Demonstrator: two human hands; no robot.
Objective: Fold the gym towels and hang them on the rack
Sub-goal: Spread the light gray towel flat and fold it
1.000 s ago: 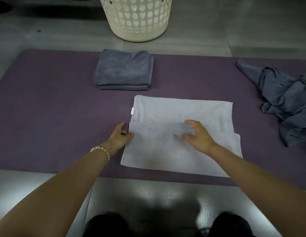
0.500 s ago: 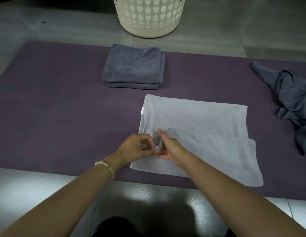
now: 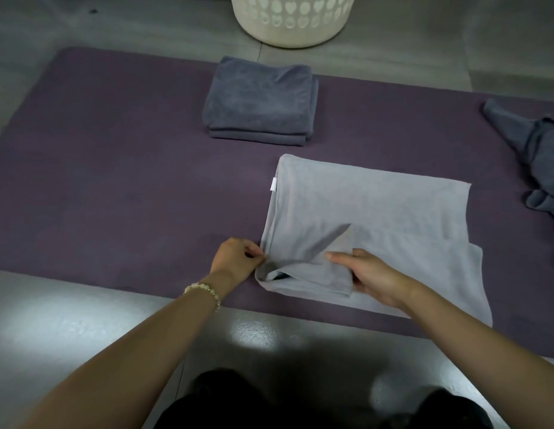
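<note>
Pale grey towel (image 3: 377, 212) on the purple mat (image 3: 114, 181), centre right of frame, long axis running left to right. Left hand (image 3: 238, 261) pinches the lower-left edge; right hand (image 3: 373, 278) grips a turned-back flap just beside it. Both hands work the towel's left end, its bulk lying to their right and above, so the fold probably travels rightward. Folded dark towels (image 3: 263, 100) lie at upper centre

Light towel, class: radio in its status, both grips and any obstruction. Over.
Left grip pinches left edge of light towel. Right grip holds the turned-over flap. Towel part-folded on purple mat. Folded dark towels lie clear, beyond.
</note>
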